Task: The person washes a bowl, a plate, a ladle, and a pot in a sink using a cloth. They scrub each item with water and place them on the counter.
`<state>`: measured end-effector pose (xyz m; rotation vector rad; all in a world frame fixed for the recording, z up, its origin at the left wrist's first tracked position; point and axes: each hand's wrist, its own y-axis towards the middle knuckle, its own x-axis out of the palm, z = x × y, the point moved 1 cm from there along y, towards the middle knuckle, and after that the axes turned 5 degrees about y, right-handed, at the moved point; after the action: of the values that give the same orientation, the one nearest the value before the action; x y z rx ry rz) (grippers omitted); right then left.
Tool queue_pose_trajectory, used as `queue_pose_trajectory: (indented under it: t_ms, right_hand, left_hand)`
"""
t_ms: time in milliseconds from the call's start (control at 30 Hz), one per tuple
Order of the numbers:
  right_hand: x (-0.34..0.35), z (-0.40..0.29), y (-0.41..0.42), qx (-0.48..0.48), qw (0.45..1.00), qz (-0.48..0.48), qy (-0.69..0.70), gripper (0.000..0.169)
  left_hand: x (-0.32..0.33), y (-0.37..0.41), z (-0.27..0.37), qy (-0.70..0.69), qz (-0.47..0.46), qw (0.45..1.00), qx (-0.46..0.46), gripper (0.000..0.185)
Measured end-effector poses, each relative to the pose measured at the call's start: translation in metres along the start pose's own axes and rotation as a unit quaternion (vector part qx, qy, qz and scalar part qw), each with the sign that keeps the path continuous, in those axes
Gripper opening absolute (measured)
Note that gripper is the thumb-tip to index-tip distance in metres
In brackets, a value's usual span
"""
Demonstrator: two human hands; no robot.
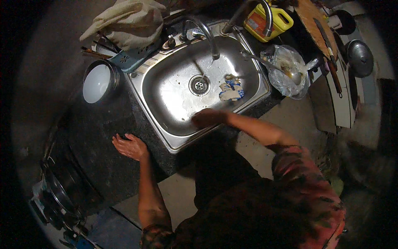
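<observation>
Over the dark countertop (102,124), left of the sink, my left hand (131,147) is held with its fingers apart and nothing in it. My right hand (209,118) is blurred by motion at the near side of the stainless steel sink (168,102); whether it holds anything cannot be told. A thin stream of water runs from the curved faucet (210,34) toward the drain strainer (199,86). To the right of the drain lies a crumpled blue-and-white cloth (231,88), wet-looking, on the basin floor.
A white bowl (97,83) sits at the sink's left, by a blue plastic basket (136,59) under a cream cloth (130,25). A yellow jug (269,21) stands behind. At right are a plastic bag (287,84) with a ladle (273,66), and a knife (325,37) against a wooden board (311,25).
</observation>
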<state>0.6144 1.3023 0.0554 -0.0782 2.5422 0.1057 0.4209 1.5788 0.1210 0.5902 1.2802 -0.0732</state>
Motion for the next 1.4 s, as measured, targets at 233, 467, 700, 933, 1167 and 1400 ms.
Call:
queue_pose_trajectory:
  t_ms: [233,467,700,933,1167,1400]
  right_hand:
    - [-0.089,-0.129,-0.141,0.317,0.894,-0.311,0.063,0.017]
    - [-0.207,-0.065,-0.025,0.316,0.893,0.32,-0.021,0.028]
    - [-0.203,0.009,0.086,0.116,0.929,0.351,0.004,0.024]
    - [-0.242,0.039,0.201,0.232,0.82,0.435,-0.29,0.026]
    - [-0.246,0.054,0.219,0.267,0.792,0.48,-0.267,0.026]
    - [-0.24,0.047,0.216,0.316,0.751,0.501,-0.291,0.02]
  left_hand:
    - [0.003,-0.001,-0.007,0.009,0.012,1.0,-0.001,0.042]
    - [-0.005,0.002,-0.001,0.016,-0.015,1.0,-0.017,0.04]
    - [-0.003,0.003,0.001,0.018,-0.028,0.999,-0.017,0.04]
    - [-0.004,0.003,-0.003,0.027,-0.027,0.999,-0.021,0.04]
    - [-0.003,0.001,-0.004,0.023,-0.011,1.0,-0.013,0.042]
    - [-0.004,0.006,0.001,0.007,-0.012,1.0,-0.01,0.04]
